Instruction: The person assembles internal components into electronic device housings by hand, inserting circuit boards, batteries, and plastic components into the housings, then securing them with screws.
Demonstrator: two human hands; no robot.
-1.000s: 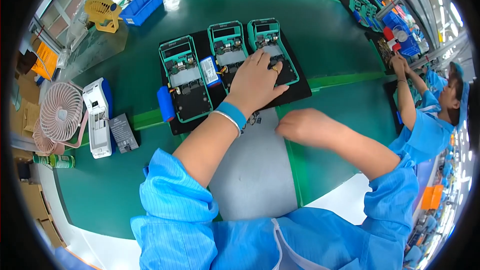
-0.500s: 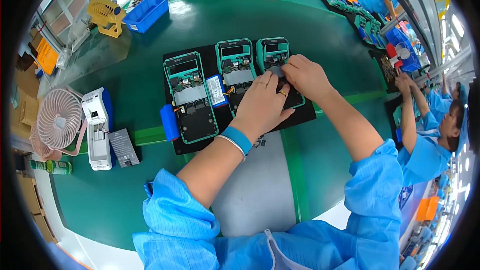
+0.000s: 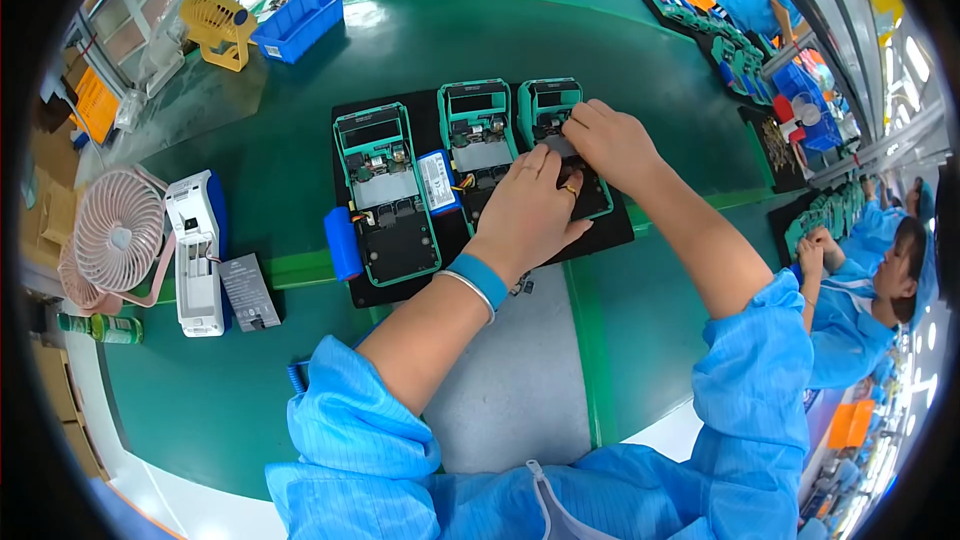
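Three green-framed device housings lie in a row on a black mat (image 3: 600,235): the left housing (image 3: 400,250), the middle housing (image 3: 478,125) and the right housing (image 3: 550,92). Over the right one, my left hand (image 3: 525,202) and my right hand (image 3: 612,143) meet with bent fingers. Between their fingertips shows a small grey sheet (image 3: 558,146), at the spot where the other housings have a flat grey panel. My left thumb is held away from the fingers. Blue battery packs, one at the left housing (image 3: 343,243) and one at the middle (image 3: 437,183), sit alongside.
To the left stand a pink fan (image 3: 118,230), a white-and-blue device shell (image 3: 195,255) and a dark grey flat battery (image 3: 250,292). Farther back are a yellow fan (image 3: 217,28) and a blue bin (image 3: 298,27). Co-workers handle similar housings at the far and right sides.
My right fingers have shifted slightly at the right housing, and the grey sheet there looks darker. My left hand stays nearly in place. The co-worker on the right has lowered their hands.
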